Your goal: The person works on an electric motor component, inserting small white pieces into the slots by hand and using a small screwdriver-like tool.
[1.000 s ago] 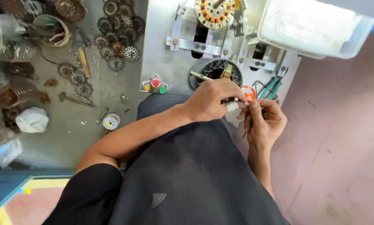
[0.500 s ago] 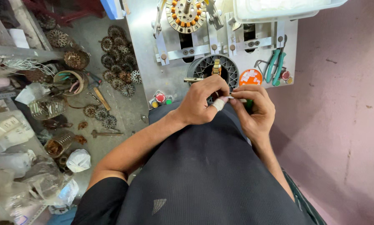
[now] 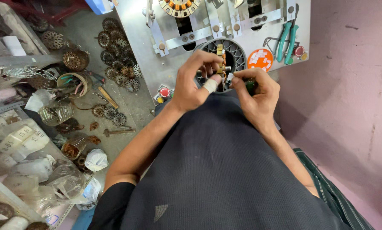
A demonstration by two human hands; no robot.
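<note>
A: What do you have on the head view?

B: I see both hands up in front of the chest, close together over the edge of the metal bench [image 3: 157, 47]. My left hand [image 3: 191, 85] has its fingers curled, and the thumb, wrapped in white tape, is pinched with the fingertips on a thin strand of wire [image 3: 223, 70]. My right hand [image 3: 257, 91] is closed around a small green tool [image 3: 250, 85], with a little white piece at its fingertips; I cannot tell what that piece is.

A: Where is the wire?

B: It runs up from between the hands to the round black ring with slots [image 3: 225, 53] set in the bench, just behind the fingers.

A: Anything else nearby?

B: An orange disc with white bits [image 3: 260, 59] sits just right of the ring, green-handled pliers [image 3: 284, 40] hang beside it, and wound rings [image 3: 118, 51] lie on the floor to the left.
</note>
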